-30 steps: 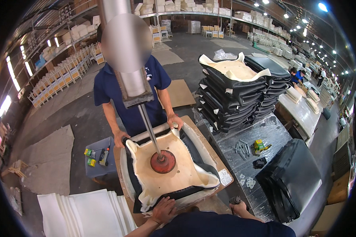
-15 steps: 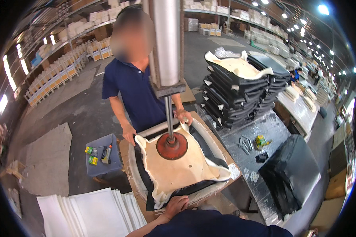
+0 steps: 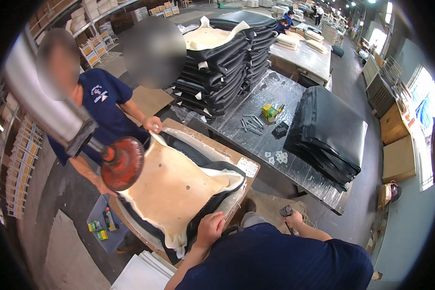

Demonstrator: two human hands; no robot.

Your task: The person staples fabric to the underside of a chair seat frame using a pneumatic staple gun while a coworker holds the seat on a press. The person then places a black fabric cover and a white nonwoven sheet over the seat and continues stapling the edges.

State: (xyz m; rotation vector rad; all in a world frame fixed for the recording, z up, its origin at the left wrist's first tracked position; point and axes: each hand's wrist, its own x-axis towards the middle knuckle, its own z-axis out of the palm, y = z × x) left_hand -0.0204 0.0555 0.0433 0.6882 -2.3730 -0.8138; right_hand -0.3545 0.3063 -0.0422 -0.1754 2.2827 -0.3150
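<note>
A tan wooden seat board (image 3: 174,179) with small holes lies over cream foam and a black cover (image 3: 188,234), inside a pale padded rim (image 3: 232,205). At its near edge my left hand (image 3: 211,228) rests with fingers curled together on the cover's edge. Off to the right and lower, my right hand (image 3: 296,221) is closed around a dark hand tool (image 3: 286,212); its exact kind is unclear. A red press disc (image 3: 123,163) on a metal rod hangs above the board's far left part. Across from me a co-worker's hand (image 3: 153,124) holds the cover's far corner.
Black covered seats (image 3: 212,72) are piled behind a metal-topped table (image 3: 241,104). On it lie loose bolts (image 3: 251,124), a green-yellow box (image 3: 271,112) and stacked black sheets (image 3: 328,135). Left stands a blue-grey stool (image 3: 99,224) with small boxes; white panels (image 3: 142,273) are at lower left.
The view has swung right. The red disc has lifted off the board and its rod shows shorter. My right hand has come into view with the tool; my left stays at the near edge.
</note>
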